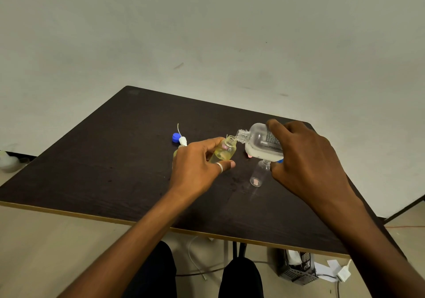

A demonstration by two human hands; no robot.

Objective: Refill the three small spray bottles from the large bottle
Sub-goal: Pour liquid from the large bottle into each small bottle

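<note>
My right hand [305, 159] grips the large clear bottle [259, 143], tipped on its side with whitish liquid pooled low; its open neck touches the mouth of a small bottle [224, 151]. That small bottle holds yellowish liquid and is tilted in my left hand [197, 164]. A second small bottle [258, 174], clear and uncapped, stands on the table under the large one. A third small bottle [176, 153] is mostly hidden behind my left hand. A white spray head with its tube [182, 138] and a blue cap [176, 137] lie on the table beyond my left hand.
The dark wooden table [115, 171] stands against a pale wall. A pink item [249, 156] and a blue piece [280, 161] peek out under the large bottle. Below the table edge are my knees, cables and a black basket [296, 267].
</note>
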